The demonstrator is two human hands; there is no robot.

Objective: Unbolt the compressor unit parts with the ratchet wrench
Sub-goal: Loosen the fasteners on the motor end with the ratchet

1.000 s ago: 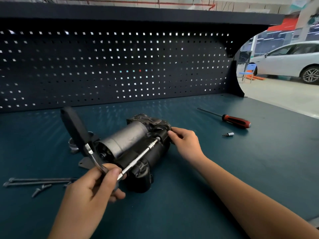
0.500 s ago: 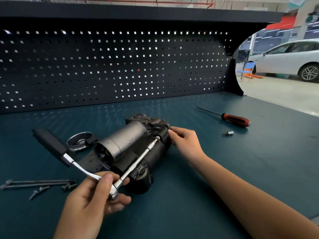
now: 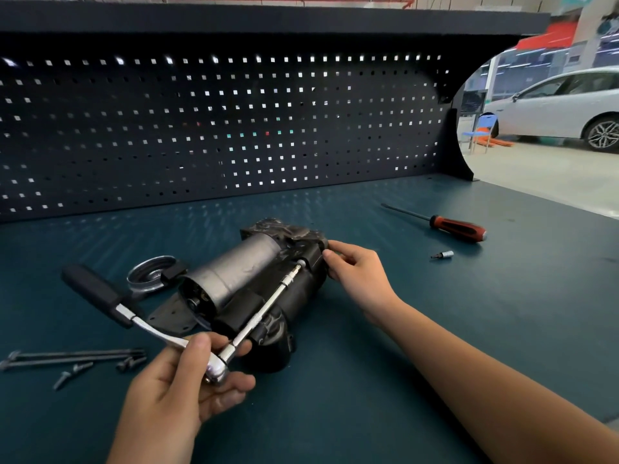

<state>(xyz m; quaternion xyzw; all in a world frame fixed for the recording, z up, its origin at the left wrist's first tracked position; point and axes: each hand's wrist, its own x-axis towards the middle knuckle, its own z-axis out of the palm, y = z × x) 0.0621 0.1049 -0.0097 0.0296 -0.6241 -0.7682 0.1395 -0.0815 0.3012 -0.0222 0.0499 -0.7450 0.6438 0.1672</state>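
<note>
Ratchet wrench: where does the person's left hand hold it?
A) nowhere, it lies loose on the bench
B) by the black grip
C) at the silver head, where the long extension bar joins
C: the left hand pinches the ratchet wrench at its silver head, the black grip sticks out free to the left, and the right hand holds the compressor unit.

A dark teal desk [image 3: 435, 329] carries the compressor unit [image 3: 241, 276] lying on its side near the middle. To its left lie a round metal cap [image 3: 150, 277], a black perforated plate [image 3: 170, 316], two long bolts [image 3: 73, 358] and short screws [image 3: 72, 371]. Well to the right lie a red-handled screwdriver [image 3: 455, 227] and, near it, a small socket bit [image 3: 442, 254].
</note>
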